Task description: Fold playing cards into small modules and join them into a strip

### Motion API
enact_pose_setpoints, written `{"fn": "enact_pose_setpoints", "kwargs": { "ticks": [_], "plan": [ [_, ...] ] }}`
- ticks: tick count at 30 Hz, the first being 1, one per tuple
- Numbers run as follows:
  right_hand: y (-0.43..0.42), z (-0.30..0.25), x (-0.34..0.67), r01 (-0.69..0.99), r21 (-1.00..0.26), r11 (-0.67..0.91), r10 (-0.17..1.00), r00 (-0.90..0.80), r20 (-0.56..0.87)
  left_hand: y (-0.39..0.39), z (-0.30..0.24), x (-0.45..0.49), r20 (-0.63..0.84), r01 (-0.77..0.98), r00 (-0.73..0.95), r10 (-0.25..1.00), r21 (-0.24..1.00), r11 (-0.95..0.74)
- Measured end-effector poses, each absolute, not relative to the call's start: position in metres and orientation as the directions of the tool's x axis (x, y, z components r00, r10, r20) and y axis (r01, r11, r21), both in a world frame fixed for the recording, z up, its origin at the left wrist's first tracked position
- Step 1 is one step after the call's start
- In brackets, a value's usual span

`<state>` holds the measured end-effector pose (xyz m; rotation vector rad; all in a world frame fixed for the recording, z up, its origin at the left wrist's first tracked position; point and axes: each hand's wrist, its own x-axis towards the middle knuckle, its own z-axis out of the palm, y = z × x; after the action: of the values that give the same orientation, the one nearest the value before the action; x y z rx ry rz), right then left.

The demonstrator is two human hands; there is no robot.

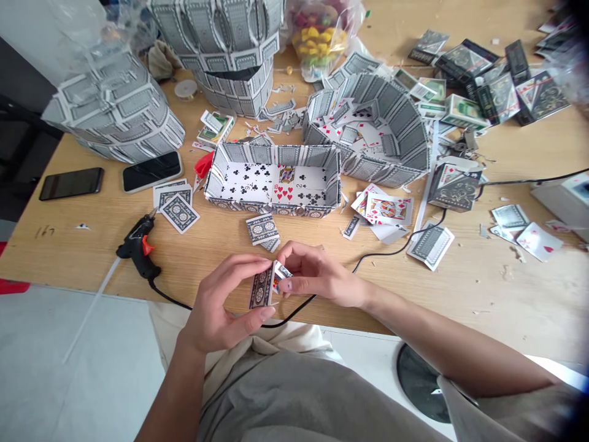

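The folded card [262, 287] sits directly between the two hands, held just above the near edge of the desk [506, 307] and close to the person's body. The left hand [225, 304] is closed on it from the left, thumb below and fingertips on top pinching the panel that shows the patterned back. The right hand [317, 276] is closed on it from the right, fingers curled over the flap whose red-printed face peeks out. Neither hand is nearer, since both touch it. The card's long axis runs roughly away from the body, leaning a little to the right at its far end, with the crease lying in the gap between the two grips.

Just beyond the hands lie a few more folded pieces [262, 229], and further out a card tray [276, 155]. A glue gun [140, 248] rests well off to the left of the left hand, and its cable [175, 299] passes under both wrists
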<state>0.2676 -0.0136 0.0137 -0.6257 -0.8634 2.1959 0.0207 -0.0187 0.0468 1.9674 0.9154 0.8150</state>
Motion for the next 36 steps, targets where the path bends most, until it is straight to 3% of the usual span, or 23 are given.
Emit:
{"fn": "enact_pose_setpoints", "kwargs": {
  "ticks": [9,15,21,32,36],
  "plan": [
    [-0.012,0.019,0.267,-0.407,-0.717,-0.567,0.751,-0.613,-0.246,-0.019,0.048,0.031,0.193,0.333,0.529,0.826,0.848,-0.411],
    [-0.012,0.012,0.267,-0.474,-0.656,-0.587,0.768,-0.584,-0.265,-0.025,0.034,0.029,0.073,0.222,0.483,0.873,0.954,-0.202],
    [-0.009,0.010,0.265,-0.559,-0.579,-0.593,0.788,-0.550,-0.275,-0.034,0.031,0.036,-0.048,0.066,0.273,0.961,0.997,0.031],
    [-0.009,0.009,0.268,-0.447,-0.692,-0.567,0.793,-0.522,-0.314,-0.033,0.031,0.044,-0.178,0.111,0.142,0.974,0.980,0.163],
    [-0.009,0.008,0.268,-0.433,-0.757,-0.490,0.833,-0.488,-0.260,-0.032,0.032,0.043,-0.191,0.094,0.143,0.971,0.979,0.179]
  ]
}}
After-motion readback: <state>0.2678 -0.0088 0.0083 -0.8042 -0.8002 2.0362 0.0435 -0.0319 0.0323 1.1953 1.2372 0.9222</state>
